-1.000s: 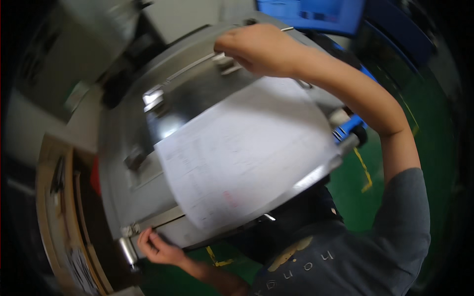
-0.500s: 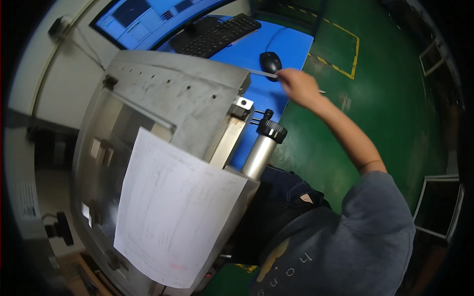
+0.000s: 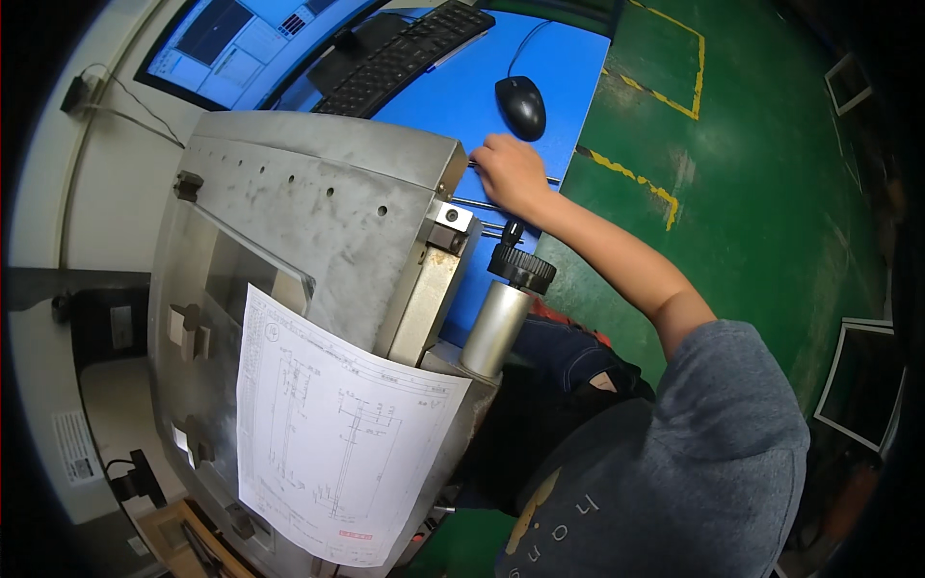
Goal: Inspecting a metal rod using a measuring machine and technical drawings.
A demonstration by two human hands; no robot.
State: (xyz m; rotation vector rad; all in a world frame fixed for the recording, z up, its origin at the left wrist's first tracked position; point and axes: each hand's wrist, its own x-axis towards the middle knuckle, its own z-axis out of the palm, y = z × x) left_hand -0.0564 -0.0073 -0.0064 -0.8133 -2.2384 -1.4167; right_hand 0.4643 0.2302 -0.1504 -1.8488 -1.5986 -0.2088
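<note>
My right hand (image 3: 511, 178) is over the blue tabletop, beside the corner of a grey metal stage (image 3: 337, 183). Its fingers are curled down around a thin metal rod (image 3: 553, 180), whose ends show on either side of the hand; the fingertips are partly hidden. Another thin metal rod (image 3: 472, 203) lies just nearer, partly covered by the stage's edge. Close by, a black ridged knob (image 3: 522, 268) caps a silver cylinder (image 3: 496, 328). A sheet of paper with a technical drawing (image 3: 337, 433) rests over the stage and its glass. My left hand is out of sight.
A black mouse (image 3: 521, 108) and a keyboard (image 3: 405, 58) sit on the blue tabletop (image 3: 568, 67), with a lit monitor (image 3: 231, 48) behind. Small metal blocks (image 3: 185, 332) stand along the glass. Yellow tape (image 3: 631, 173) marks the green floor.
My right hand has come left and slightly down from beside the mouse, with the thin rod, toward the stage's corner. The view has shifted and the drawing has become sharper.
</note>
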